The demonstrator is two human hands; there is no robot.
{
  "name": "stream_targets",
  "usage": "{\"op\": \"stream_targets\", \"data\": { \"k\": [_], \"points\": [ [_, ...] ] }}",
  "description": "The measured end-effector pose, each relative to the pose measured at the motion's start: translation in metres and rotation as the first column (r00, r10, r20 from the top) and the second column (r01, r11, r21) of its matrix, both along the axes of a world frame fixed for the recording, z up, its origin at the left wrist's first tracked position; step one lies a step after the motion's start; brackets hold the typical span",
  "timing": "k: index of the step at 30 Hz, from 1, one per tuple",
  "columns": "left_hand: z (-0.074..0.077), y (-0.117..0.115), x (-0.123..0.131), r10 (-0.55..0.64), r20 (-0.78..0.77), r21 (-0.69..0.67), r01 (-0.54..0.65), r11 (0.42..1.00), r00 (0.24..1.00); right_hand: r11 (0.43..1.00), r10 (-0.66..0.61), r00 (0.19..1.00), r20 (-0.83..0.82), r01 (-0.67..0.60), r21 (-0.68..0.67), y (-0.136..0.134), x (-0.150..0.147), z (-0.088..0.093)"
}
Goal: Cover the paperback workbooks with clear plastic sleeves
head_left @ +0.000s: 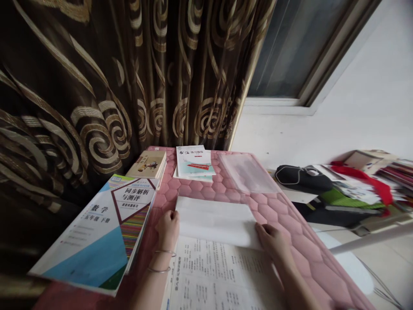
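Printed pages of an open book (pixel 222 280) filled the bottom of my feed, with a white sheet (pixel 214 221) lying across its top edge. Neither hand gripped anything: the left hand (pixel 167 230), slightly curled, rested on the sheet's left end, while the right hand (pixel 272 243) lay open and flat on its lower right corner. Both sat on a pink quilted mat (pixel 309 241), just beside a maths workbook (pixel 87 241) on the left.
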State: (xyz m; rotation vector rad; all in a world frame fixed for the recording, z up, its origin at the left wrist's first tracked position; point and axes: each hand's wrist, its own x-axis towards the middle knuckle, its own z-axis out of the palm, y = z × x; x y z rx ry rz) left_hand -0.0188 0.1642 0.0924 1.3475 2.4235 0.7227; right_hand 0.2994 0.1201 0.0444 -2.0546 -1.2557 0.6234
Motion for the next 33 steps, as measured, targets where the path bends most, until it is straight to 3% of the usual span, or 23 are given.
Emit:
{"op": "stream_targets", "data": {
  "k": [5,11,24,30,33],
  "points": [
    [-0.023,-0.032,0.012,-0.092,0.043,-0.151,0.097,0.984,0.995,0.999,-0.033,0.998,-0.050,0.034,0.023,0.001,0.002,0.004],
    [-0.021,-0.033,0.015,-0.122,0.044,-0.206,0.128,0.970,0.992,0.998,-0.054,0.995,-0.090,0.055,0.009,-0.002,0.001,0.010],
    [-0.022,-0.029,0.012,-0.073,0.084,-0.142,0.085,0.986,0.994,0.991,-0.066,0.991,-0.119,0.079,0.110,-0.004,-0.004,0.012],
    [-0.031,-0.036,0.015,-0.006,0.150,-0.016,0.009,1.000,0.989,0.990,-0.088,0.995,-0.041,0.093,0.110,-0.004,-0.009,0.014],
    [-0.024,-0.027,0.016,0.002,0.133,0.008,-0.003,1.000,0.991,0.995,-0.055,0.998,0.001,0.055,0.087,-0.002,-0.008,0.011]
  ]
}}
